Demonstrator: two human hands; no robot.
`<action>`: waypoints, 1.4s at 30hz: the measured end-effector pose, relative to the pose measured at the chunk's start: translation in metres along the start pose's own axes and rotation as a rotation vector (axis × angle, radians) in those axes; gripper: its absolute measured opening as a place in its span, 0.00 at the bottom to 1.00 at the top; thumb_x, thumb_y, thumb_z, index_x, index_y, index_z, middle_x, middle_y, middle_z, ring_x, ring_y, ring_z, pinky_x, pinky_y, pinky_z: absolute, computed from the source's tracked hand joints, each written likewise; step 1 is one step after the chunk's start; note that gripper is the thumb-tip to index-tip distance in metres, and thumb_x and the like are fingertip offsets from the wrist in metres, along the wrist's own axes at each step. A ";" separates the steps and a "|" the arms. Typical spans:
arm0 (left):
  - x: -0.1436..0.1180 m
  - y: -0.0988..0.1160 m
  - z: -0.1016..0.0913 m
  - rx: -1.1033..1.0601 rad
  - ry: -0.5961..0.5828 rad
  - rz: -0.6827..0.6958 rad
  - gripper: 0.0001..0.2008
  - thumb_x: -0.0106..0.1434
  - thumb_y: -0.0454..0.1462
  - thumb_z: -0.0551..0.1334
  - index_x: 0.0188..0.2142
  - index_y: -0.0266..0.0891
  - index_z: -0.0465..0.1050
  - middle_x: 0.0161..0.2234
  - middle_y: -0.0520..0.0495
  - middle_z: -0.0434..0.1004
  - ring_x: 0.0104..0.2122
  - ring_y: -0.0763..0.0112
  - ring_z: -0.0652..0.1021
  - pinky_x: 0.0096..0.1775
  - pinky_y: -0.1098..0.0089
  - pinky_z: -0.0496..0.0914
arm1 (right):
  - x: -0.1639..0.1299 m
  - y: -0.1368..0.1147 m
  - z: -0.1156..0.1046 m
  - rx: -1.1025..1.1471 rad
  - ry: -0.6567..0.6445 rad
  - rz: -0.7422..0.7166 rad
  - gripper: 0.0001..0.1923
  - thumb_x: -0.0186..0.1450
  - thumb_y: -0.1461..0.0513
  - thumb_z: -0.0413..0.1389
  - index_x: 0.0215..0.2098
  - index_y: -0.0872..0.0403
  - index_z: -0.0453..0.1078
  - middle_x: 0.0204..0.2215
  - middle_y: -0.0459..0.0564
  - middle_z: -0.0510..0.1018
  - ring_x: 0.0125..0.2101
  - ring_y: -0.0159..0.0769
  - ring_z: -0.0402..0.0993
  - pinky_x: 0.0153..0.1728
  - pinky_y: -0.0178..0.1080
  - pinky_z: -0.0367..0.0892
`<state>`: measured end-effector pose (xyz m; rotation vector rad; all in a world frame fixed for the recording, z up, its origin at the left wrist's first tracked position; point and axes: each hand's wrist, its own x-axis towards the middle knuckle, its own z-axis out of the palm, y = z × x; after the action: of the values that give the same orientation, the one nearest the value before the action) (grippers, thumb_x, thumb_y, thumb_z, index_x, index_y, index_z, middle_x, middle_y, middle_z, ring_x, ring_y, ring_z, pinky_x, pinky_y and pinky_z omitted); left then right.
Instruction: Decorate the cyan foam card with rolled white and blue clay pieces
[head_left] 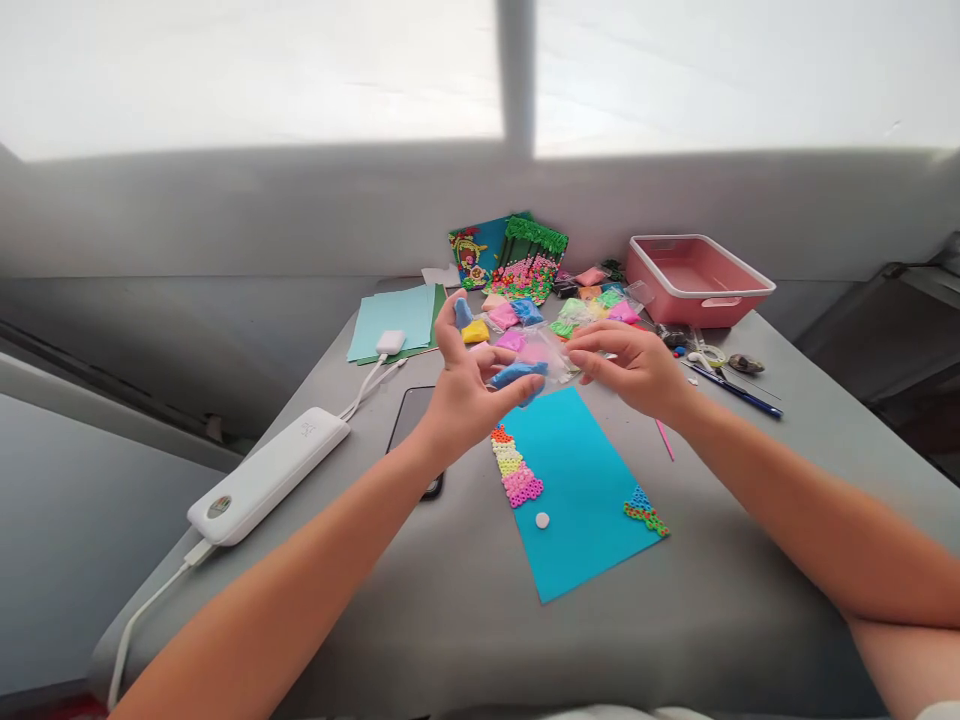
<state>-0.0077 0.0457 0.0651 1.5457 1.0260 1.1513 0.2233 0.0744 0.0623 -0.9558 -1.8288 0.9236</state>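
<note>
Between my left thumb and fingers is a clear plastic bag of blue clay (519, 374). My left hand (472, 375) is closed on it, with the index finger raised. A blue lump (463, 313) shows at that raised finger; whether it touches I cannot tell. My right hand (622, 362) pinches near the bag's clear end (556, 355), fingertips partly hidden. Below both hands lies a blue sheet (577, 450). Rings in orange, yellow and pink (517, 470) run along its left edge. Blue and green rings (643, 512) sit at its right corner, and a small white disc (542, 520) at lower left.
Several bagged clays (529, 312) lie behind my hands, before two decorated pictures (517, 255). A pink basket (697, 280) stands at back right near a dark blue pen-like tool (739, 392). At left are a phone (409, 415), a white power bank (270, 475) and pale blue sheets (386, 315).
</note>
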 end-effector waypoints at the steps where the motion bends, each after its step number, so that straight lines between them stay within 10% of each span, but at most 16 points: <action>1: 0.002 -0.002 0.000 0.017 -0.029 0.005 0.63 0.57 0.39 0.74 0.73 0.52 0.25 0.38 0.52 0.79 0.35 0.67 0.82 0.37 0.68 0.78 | 0.001 0.002 -0.007 -0.010 -0.045 0.000 0.16 0.63 0.50 0.65 0.38 0.53 0.82 0.41 0.54 0.81 0.38 0.36 0.79 0.30 0.34 0.78; 7: 0.025 -0.017 0.002 0.025 -0.220 0.003 0.61 0.58 0.36 0.73 0.72 0.52 0.24 0.39 0.50 0.80 0.33 0.66 0.81 0.35 0.65 0.77 | 0.003 0.019 -0.028 -0.011 -0.234 0.070 0.14 0.63 0.52 0.64 0.35 0.54 0.82 0.32 0.52 0.82 0.26 0.30 0.75 0.22 0.32 0.73; 13: 0.032 -0.026 0.017 0.193 0.239 0.258 0.42 0.61 0.36 0.69 0.65 0.48 0.43 0.40 0.50 0.75 0.38 0.67 0.77 0.40 0.63 0.73 | 0.002 0.028 -0.021 -0.045 -0.067 0.115 0.14 0.64 0.53 0.62 0.33 0.56 0.80 0.26 0.49 0.79 0.21 0.27 0.70 0.20 0.32 0.66; 19: 0.016 -0.027 0.036 -0.139 -0.015 -0.076 0.50 0.59 0.42 0.72 0.67 0.42 0.37 0.30 0.59 0.74 0.31 0.70 0.77 0.35 0.68 0.72 | -0.004 0.018 0.006 -0.096 -0.023 0.021 0.09 0.62 0.58 0.63 0.27 0.54 0.79 0.26 0.48 0.78 0.27 0.30 0.70 0.26 0.33 0.63; 31: 0.016 -0.030 0.028 -0.190 -0.002 -0.001 0.45 0.59 0.37 0.72 0.64 0.46 0.42 0.29 0.58 0.80 0.32 0.69 0.82 0.38 0.66 0.77 | -0.012 0.022 0.018 -0.060 -0.066 -0.023 0.15 0.70 0.52 0.57 0.33 0.54 0.73 0.27 0.48 0.77 0.28 0.33 0.74 0.28 0.36 0.70; 42: 0.005 -0.025 0.034 -0.067 0.045 -0.026 0.39 0.60 0.35 0.69 0.61 0.45 0.44 0.27 0.60 0.75 0.30 0.70 0.80 0.33 0.69 0.75 | -0.011 0.032 0.016 -0.342 0.225 -0.238 0.07 0.68 0.62 0.56 0.32 0.52 0.65 0.27 0.46 0.71 0.28 0.33 0.66 0.29 0.37 0.63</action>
<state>0.0242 0.0495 0.0367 1.4558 1.0247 1.1948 0.2208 0.0758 0.0249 -0.9757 -1.8863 0.3486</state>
